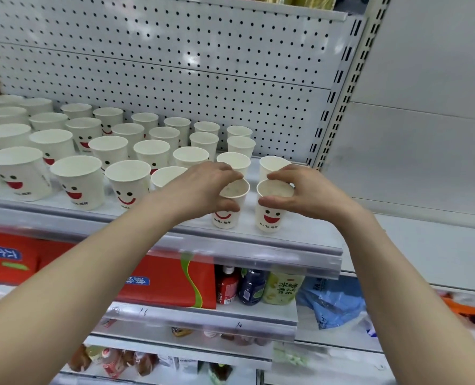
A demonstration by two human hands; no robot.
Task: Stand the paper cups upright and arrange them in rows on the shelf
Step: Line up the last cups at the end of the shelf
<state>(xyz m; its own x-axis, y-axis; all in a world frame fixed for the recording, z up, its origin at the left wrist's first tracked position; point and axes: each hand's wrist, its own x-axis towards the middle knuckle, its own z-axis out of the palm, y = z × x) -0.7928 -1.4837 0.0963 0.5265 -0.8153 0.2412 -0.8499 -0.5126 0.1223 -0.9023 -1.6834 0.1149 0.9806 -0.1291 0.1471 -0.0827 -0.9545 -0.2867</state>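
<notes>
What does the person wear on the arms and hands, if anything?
The left forearm and right forearm are bare, no sleeve in view. The left hand and right hand show no glove, ring, watch or bracelet.

On the shelf (303, 236), left cup (225, 218) stands beside right cup (271, 216), at the cup rows (108, 151)' right end.

Both arms are reaching straight out, left hand (200, 187) pinching the left cup (225, 219) by its rim, right hand (303, 194) pinching the right cup (271, 218).

Bright, even light; seemingly blurred, warped edges.
</notes>
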